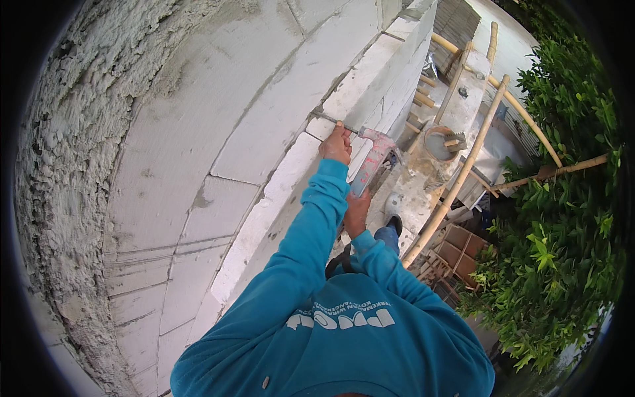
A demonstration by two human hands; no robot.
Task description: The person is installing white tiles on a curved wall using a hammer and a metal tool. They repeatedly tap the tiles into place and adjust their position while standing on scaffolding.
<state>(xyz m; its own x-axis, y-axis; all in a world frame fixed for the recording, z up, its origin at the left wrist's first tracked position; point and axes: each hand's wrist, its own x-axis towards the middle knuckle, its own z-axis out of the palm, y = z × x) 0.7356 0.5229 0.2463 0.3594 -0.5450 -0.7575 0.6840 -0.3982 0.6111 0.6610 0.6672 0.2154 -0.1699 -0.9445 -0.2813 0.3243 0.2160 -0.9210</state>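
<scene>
My left hand (336, 147) is closed on a thin metal rod (325, 117) that lies across the narrow white blocks (319, 129) at the wall's ledge, its tip at a joint. My right hand (357, 205) grips the lower end of a pale grey, hammer-like tool (368, 167) with red markings, held upright beside the left hand; its upper end is by the rod. Both blue-sleeved forearms reach up from my body. My shoe (395, 222) stands on a dirty white platform (403, 215) below.
The block wall (198, 99) with rough render (73, 132) fills the left. Rightward are bamboo scaffold poles (479, 152), a bucket of grey mix (438, 145) with a trowel-like tool, corrugated sheets (456, 20), stacked brown panels (456, 248) below, and dense leaves (562, 212).
</scene>
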